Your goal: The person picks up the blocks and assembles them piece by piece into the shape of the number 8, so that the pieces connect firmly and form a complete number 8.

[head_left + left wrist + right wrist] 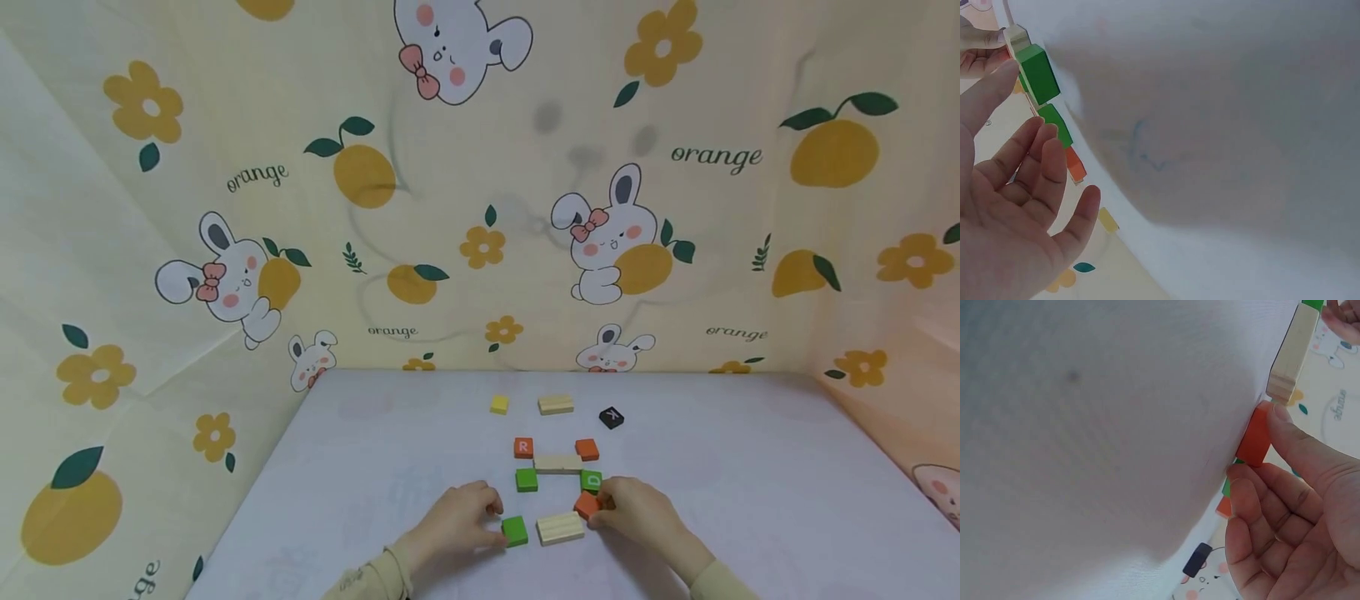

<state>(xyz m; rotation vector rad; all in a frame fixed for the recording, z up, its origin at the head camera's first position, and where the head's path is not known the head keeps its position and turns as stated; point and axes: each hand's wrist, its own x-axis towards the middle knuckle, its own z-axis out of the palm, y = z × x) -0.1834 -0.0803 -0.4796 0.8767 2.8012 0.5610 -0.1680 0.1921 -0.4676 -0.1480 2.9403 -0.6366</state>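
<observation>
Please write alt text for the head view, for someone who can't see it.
A person's right hand pinches an orange block at a white table, while the left hand is beside a green block. A pale wooden block lies between the hands, with more small blocks farther back. Behind stands a cream backdrop with a rabbit-and-orange print.

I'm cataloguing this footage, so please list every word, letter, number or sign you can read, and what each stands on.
"R": back-left orange block
"D": green block, letter turned sideways
"K": black block, letter turned
"orange": patterned backdrop, four times whole in the head view; another is cut off, ending "ge"
Faint blue marks on the tabletop, left wrist view: too blurred to read
</observation>
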